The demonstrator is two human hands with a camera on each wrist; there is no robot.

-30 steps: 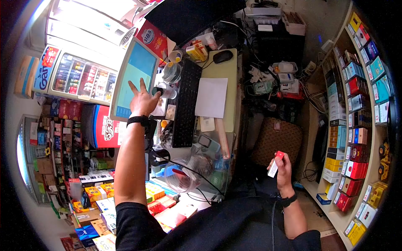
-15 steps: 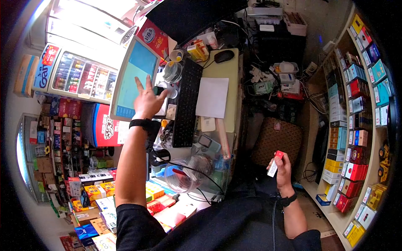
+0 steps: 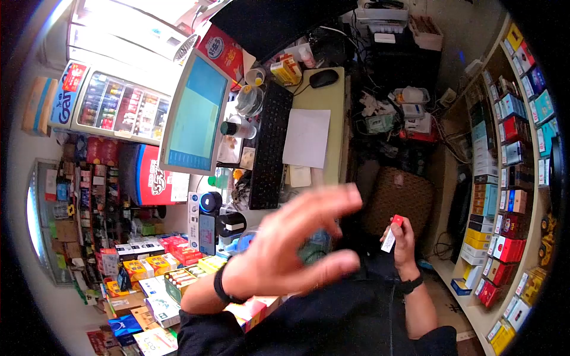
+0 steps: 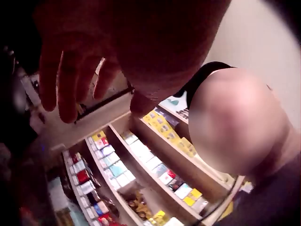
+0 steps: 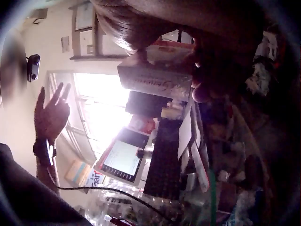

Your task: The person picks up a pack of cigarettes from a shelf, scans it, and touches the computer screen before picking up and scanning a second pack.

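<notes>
Over the front of the black shirt (image 3: 320,323), I see the left hand (image 3: 294,240) raised and blurred, its fingers stretched out, thumb well apart from them, with nothing in its hold. Off to its right, I have the right hand (image 3: 405,246) pinching a small red-and-white box (image 3: 388,241) between thumb and curled fingers; my right wrist view gives me the printed white side, and the digits around it are mostly dark. Farther out on the desk, a black keyboard (image 3: 273,148) lies beside a white sheet of paper (image 3: 307,137), with a black mouse (image 3: 323,78) near the sheet's upper end. Past the keyboard I get a lit screen (image 3: 198,113). A brown patterned seat (image 3: 389,199) is beyond the right hand. Farthest from me are wooden shelves (image 4: 103,117) of packaged goods and a bright window (image 3: 130,24).
</notes>
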